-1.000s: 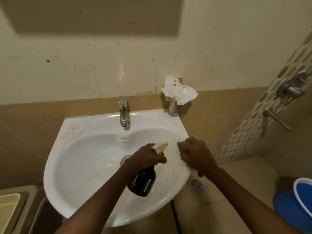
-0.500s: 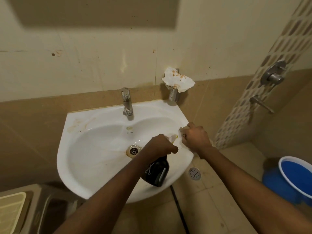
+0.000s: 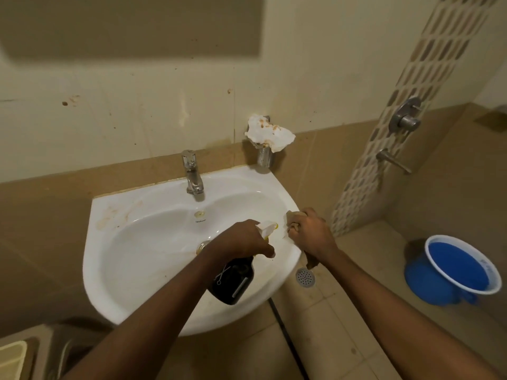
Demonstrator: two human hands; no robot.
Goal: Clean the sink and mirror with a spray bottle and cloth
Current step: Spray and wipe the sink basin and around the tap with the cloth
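Bottle (image 3: 233, 281) in left hand (image 3: 241, 239); cloth (image 3: 293, 219) in right hand (image 3: 312, 234).

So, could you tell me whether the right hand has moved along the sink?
No: the right hand still holds the cloth at the sink's right rim, near its back corner.

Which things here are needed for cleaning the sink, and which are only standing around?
In use: spray bottle in left hand; cloth in right hand; sink.

Standing around: blue bucket, crumpled paper, floor drain, shower valve.
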